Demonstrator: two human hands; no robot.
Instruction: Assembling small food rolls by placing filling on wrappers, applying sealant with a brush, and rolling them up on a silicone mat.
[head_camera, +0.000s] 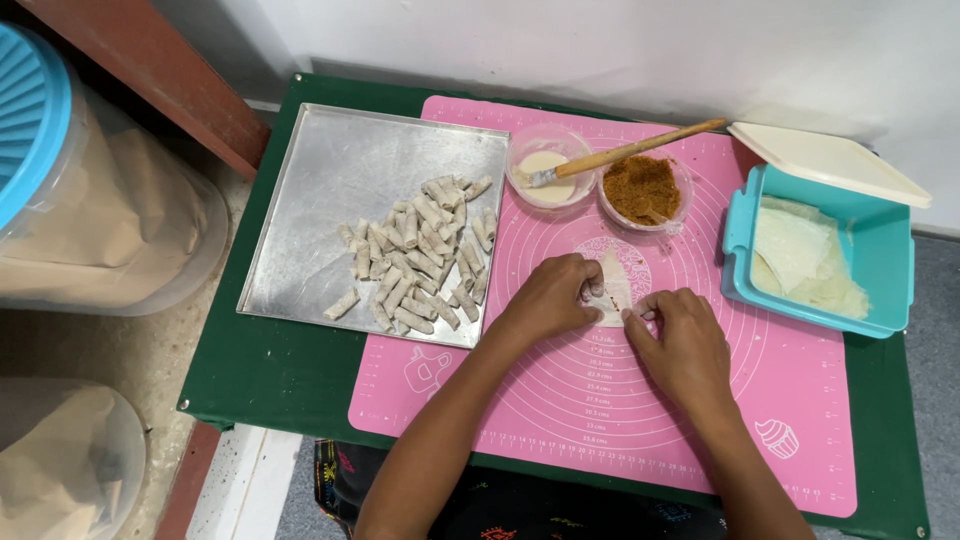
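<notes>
My left hand (548, 297) and my right hand (684, 343) meet over a thin pale wrapper (613, 285) lying on the pink silicone mat (760, 400). Fingers of both hands pinch and fold the wrapper's near edge. The wrapper's far tip points away from me. Whatever lies inside the fold is hidden by my fingers.
A metal tray (310, 230) at the left holds several small floured rolls (425, 255). Behind the hands stand a clear bowl of white paste (545, 170) with a wooden-handled brush (640, 148), and a bowl of brown filling (642, 190). A teal box (880, 250) of wrappers sits right, lid (825, 160) leaning behind.
</notes>
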